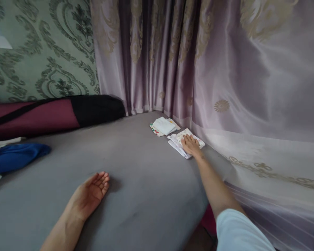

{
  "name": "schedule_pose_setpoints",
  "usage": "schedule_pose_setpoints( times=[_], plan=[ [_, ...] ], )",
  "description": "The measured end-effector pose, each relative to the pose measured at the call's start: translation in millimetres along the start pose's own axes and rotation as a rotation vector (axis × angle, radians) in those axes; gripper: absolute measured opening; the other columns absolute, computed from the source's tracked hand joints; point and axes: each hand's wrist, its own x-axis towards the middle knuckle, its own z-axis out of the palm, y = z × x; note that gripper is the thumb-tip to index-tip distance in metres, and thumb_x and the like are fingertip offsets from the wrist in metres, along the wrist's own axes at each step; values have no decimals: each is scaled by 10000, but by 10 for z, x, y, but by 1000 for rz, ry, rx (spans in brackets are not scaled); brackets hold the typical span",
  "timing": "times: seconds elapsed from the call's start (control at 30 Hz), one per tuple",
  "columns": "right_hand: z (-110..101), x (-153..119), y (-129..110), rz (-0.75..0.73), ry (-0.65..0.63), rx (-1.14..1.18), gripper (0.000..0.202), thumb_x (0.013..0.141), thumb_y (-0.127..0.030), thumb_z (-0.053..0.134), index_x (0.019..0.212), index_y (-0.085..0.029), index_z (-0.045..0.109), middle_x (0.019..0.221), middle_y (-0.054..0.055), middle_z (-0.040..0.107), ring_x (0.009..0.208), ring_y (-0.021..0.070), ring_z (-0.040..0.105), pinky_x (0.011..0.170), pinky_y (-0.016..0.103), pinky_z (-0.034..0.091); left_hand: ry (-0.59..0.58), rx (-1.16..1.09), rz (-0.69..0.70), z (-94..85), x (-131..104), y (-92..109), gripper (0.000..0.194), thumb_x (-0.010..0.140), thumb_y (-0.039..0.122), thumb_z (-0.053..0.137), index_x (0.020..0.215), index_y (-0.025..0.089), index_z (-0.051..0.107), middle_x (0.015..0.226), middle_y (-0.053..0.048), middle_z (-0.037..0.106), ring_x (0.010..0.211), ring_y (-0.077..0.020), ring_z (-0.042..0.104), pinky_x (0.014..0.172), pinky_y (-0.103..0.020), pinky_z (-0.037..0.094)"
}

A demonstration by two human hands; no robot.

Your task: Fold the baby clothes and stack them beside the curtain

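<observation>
My right hand (190, 144) lies flat, palm down, on a stack of folded white printed cloths (178, 143) near the right edge of the grey-covered bed (115, 150). Just behind that stack sits another small pile of folded cloths (164, 126), with a plain white one on top and colourful prints showing beneath. My left hand (92, 191) rests palm up over the grey surface at the left front. Its fingers are loosely curled and apart, and nothing is in it.
A long maroon and black bag (52, 113) lies along the patterned wall. Blue fabric (18, 157) and white fabric sit at the left edge. Shiny mauve curtains (251, 83) hang at the back and right, close beside the cloth stacks.
</observation>
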Motion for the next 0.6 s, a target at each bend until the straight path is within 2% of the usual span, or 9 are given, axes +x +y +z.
schedule_pose_setpoints(
  times=[0.1, 0.2, 0.27, 0.33, 0.47, 0.6],
  plan=[
    [-54, 8, 2, 9, -45, -23, 555, 976, -431, 244, 1442, -163, 382, 1543, 94, 289, 1433, 279, 191, 1149, 519, 111, -12, -12, 6, 8, -2, -6, 244, 877, 42, 393, 771, 114, 600, 687, -61, 669, 588, -120, 656, 539, -222, 547],
    [-112, 9, -5, -4, -72, -25, 562, 962, -432, 259, 1433, -158, 396, 1534, 125, 302, 1417, 308, 234, 1124, 571, 155, -30, -41, 13, 30, -17, -20, 238, 885, 59, 400, 761, 116, 595, 674, -63, 663, 578, -114, 645, 547, -213, 533],
    [-124, 13, -57, -30, -2, -63, 564, 960, -417, 216, 1425, -163, 408, 1530, 126, 309, 1412, 300, 251, 1110, 603, 164, -52, -62, 10, 43, -23, -29, 234, 897, 79, 406, 758, 111, 591, 670, -65, 660, 572, -110, 637, 557, -210, 523],
    [-95, 23, -176, -91, 85, -103, 578, 955, -390, 192, 1411, -120, 422, 1528, 146, 307, 1415, 290, 245, 1109, 580, 201, -67, -84, 5, 47, -17, -35, 233, 908, 107, 416, 748, 107, 585, 657, -64, 651, 565, -107, 631, 557, -203, 506],
    [126, 14, -661, -302, 165, -70, 581, 941, -390, 188, 1394, -130, 441, 1497, 148, 365, 1392, 290, 298, 1094, 601, 223, -121, -110, 16, 23, 23, -40, 233, 913, 158, 418, 760, 109, 586, 672, -63, 638, 568, -104, 616, 573, -207, 474],
    [482, -154, -1439, -556, 50, 3, 582, 930, -410, 189, 1377, -167, 472, 1485, 133, 391, 1373, 280, 341, 1104, 583, 224, -188, -107, 21, -27, 90, -50, 255, 925, 184, 388, 784, 103, 584, 702, -67, 627, 585, -109, 606, 610, -221, 454]
  ],
)
